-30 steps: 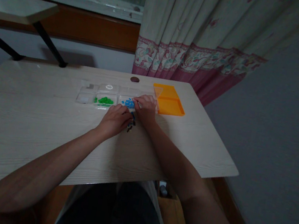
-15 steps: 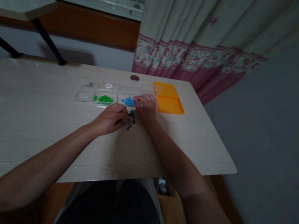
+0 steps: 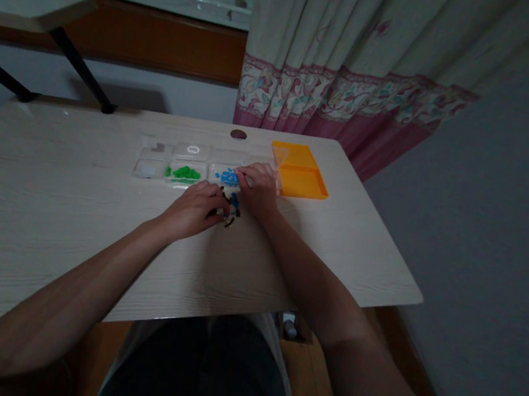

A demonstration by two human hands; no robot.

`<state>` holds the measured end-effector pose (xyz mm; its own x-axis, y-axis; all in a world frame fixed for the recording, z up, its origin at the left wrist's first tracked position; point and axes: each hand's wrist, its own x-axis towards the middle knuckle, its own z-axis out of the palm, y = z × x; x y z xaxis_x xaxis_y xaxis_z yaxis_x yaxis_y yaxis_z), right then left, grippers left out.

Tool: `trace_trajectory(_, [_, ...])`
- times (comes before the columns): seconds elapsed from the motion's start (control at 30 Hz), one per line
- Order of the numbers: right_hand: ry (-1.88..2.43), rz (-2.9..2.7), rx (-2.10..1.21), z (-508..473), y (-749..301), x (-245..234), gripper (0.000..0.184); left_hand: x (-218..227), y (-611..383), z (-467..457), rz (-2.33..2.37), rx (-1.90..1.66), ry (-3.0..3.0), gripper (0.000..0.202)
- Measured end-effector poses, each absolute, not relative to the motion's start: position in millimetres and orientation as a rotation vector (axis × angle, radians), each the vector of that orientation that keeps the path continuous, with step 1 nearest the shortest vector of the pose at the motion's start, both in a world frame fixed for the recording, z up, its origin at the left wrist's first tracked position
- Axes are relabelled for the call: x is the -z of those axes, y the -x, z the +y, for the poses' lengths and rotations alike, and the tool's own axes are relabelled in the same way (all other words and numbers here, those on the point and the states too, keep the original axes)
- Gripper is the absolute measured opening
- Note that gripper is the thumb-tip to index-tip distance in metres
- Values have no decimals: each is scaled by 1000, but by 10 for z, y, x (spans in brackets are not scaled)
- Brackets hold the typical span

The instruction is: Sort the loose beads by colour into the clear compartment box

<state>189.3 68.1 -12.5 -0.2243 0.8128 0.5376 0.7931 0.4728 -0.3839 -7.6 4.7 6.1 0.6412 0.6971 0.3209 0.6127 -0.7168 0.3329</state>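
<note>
The mixed pile of small pieces (image 3: pixel 234 203), dark, pale and blue, lies loose on the tabletop (image 3: pixel 84 242), just this side of the clear box (image 3: pixel 159 174). The left hand (image 3: pixel 194 208) bends its fingers down over the pile's left side; whether that grip is pinching a piece, I cannot tell. A careless sweep there could scatter pieces, since nothing walls them in. The right hand (image 3: pixel 260 188) reaches into the compartment of light blue pieces (image 3: pixel 228 177), fingertips drawn close together, though whether they pinch anything is too small to make out. Its wrist lies close beside the pile, so a drag sideways might knock bits away. The box looks light and thin; a bump to its rim could shift it or jolt the green pieces (image 3: pixel 186 173) next door.

As for what is hard to see: a grey object (image 3: pixel 290 329) below the tabletop's near edge is partly covered. The left fingers hide part of the pile, and the right hand blocks the box's right end, where it meets the yellow case (image 3: pixel 303 182). Farther back, a dark oval (image 3: pixel 238 134) could be a hole or a lying object.
</note>
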Motion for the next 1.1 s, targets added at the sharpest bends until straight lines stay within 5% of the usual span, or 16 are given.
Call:
trace_trajectory(0.67, [1153, -2082, -84, 558, -1985, 26, 31, 83, 46, 159, 1389, -986, -2507, 15])
trace_trajectory(1.1, [937, -2288, -174, 461, -1894, -18, 24, 83, 58, 233, 1435, -1223, -2256, 32])
